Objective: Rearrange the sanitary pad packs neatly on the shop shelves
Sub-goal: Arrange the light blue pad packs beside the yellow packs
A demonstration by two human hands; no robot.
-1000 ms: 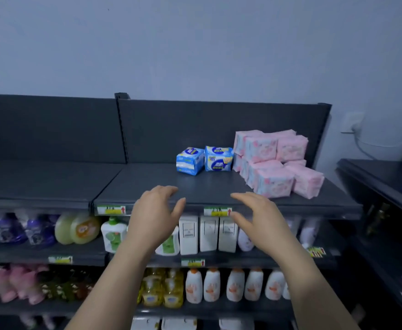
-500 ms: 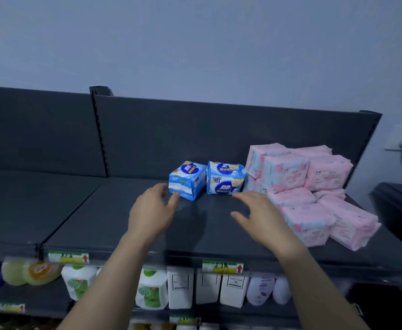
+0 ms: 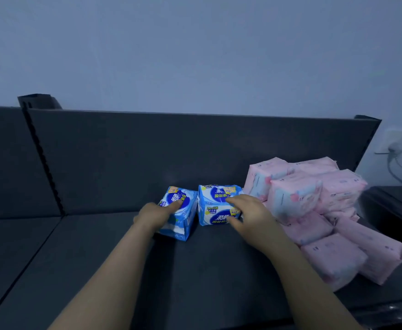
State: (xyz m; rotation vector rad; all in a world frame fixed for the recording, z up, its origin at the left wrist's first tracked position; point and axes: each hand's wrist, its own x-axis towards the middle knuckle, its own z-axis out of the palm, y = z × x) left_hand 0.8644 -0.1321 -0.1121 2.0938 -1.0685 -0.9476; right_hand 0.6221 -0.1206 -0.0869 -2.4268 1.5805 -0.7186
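The left forearm (image 3: 114, 270) and the right forearm (image 3: 297, 267) are showing bare along their whole visible length, each tapering slimly toward its wrist. The left hand (image 3: 156, 214) and the right hand (image 3: 251, 214) are likewise showing bare.

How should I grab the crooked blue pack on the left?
Probably from the front: thumb on top, fingers round the left side, as the left hand does. The left blue pack is a soft block turned askew, and the right blue pack crowds its other side.
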